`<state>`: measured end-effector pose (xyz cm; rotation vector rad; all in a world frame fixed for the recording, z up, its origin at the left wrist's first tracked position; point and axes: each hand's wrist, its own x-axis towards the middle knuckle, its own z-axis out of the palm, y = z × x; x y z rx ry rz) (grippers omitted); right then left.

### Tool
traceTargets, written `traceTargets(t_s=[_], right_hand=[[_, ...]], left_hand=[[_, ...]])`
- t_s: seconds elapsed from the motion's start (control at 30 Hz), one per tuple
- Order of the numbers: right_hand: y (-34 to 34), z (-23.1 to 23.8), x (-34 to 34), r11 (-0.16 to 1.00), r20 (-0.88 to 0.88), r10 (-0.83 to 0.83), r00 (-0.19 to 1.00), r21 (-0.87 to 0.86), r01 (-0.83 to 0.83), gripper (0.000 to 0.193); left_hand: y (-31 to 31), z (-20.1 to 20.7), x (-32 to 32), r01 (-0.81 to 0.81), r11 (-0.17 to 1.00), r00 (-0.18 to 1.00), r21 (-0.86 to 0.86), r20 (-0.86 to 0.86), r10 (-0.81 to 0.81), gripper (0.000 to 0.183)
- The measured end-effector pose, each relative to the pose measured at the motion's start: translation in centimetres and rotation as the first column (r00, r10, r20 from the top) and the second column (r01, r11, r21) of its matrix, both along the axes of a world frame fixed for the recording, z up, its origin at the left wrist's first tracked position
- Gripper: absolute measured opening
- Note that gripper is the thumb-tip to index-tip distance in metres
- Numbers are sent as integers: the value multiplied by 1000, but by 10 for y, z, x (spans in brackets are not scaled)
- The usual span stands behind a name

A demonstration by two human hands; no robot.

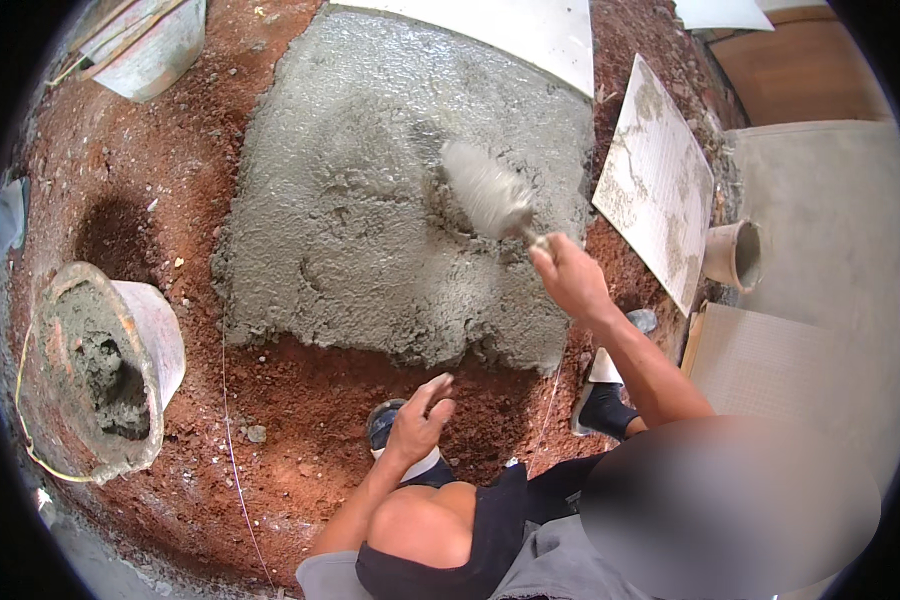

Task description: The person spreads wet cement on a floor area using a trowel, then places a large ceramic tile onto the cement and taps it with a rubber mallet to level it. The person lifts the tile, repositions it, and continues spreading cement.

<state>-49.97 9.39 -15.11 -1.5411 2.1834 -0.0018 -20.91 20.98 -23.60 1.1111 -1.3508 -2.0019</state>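
My right hand (573, 279) is wrapped round the handle of a trowel (487, 190), whose blade is smeared grey and slightly blurred by motion. The blade rests on or just over a bed of wet mortar (340, 240), beside a rough dip in it. Above my bent left knee hangs my left hand (420, 425), fingers apart and holding nothing, close to the bed's ragged near edge. Part of the mortar surface is smooth and shiny; nearer to me it is lumpy.
A tilted bucket (160, 335) with mortar inside stands at left on red soil (300, 440). Another bucket (155, 60) is at the far left. A white tile (510, 30) lies beyond the bed; a smeared tile (660, 180) and a small pot (735, 255) are right. Thin string (232, 440) runs along the soil.
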Motion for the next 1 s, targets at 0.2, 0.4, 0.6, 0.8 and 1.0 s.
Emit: traceTargets(t_s=[0.2, 0.4, 0.6, 0.8, 1.0], right_hand=[[-24, -36, -4, 911, -255, 403, 879, 202, -359, 36], [-62, -49, -83, 994, -337, 60, 940, 105, -26, 40], [-40, -52, -66, 751, 374, -659, 652, 281, 598, 39], [36, -23, 21, 904, 271, -131, 954, 428, 2, 42], [62, -46, -57, 971, -188, -15, 982, 232, 60, 41]], left_hand=[[42, -26, -6, -9, 986, 961, -166, 271, 54, 22], [39, -28, -7, -52, 979, 945, -196, 308, 112, 20], [40, -29, -10, -32, 966, 941, -257, 317, 115, 19], [39, -31, -13, 29, 959, 941, -283, 331, 69, 19], [40, -31, -14, 30, 956, 945, -291, 320, 68, 18]])
